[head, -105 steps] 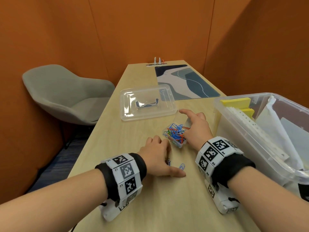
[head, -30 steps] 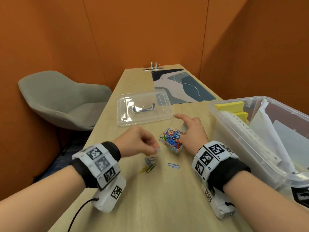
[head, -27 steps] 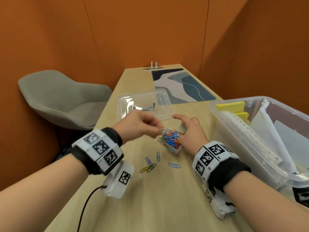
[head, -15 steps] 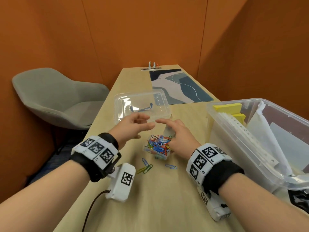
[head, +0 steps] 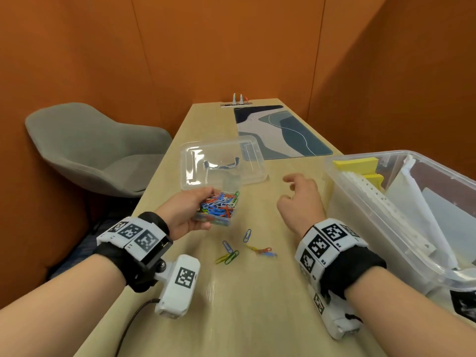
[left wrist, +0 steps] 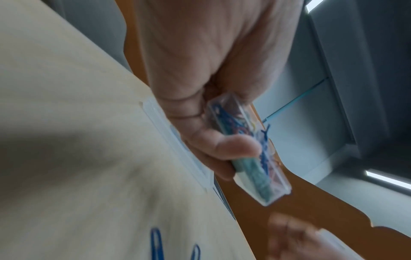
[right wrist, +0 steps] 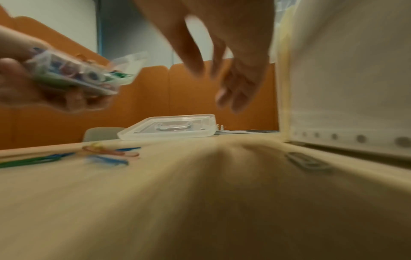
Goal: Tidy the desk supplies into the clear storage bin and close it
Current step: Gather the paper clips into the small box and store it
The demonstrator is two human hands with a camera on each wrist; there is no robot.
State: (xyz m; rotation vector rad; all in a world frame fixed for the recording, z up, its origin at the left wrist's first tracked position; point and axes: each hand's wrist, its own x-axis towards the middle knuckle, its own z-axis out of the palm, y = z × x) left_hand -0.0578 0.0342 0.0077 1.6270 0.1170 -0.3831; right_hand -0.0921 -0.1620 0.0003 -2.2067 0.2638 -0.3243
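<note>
My left hand (head: 189,212) grips a small clear box of coloured paper clips (head: 219,208), lifted a little off the desk; the same paper clip box (left wrist: 249,154) shows in the left wrist view with thumb and fingers around it, and the box (right wrist: 75,73) is blurred in the right wrist view. My right hand (head: 300,199) hovers above the desk beside the clear storage bin (head: 342,191), fingers loosely curled and holding nothing. Several loose paper clips (head: 243,247) lie on the desk between my wrists. The bin's clear lid (head: 221,161) lies flat farther back.
The bin holds yellow sticky-note pads (head: 356,163) and white paper sheets (head: 412,202). A patterned desk mat (head: 278,132) lies at the far end. A grey chair (head: 95,148) stands left of the desk. One grey clip (right wrist: 309,162) lies near the bin wall.
My left hand has taken the paper clip box from my right hand and lifted it to the left. My right hand has let go and drawn away toward the bin.
</note>
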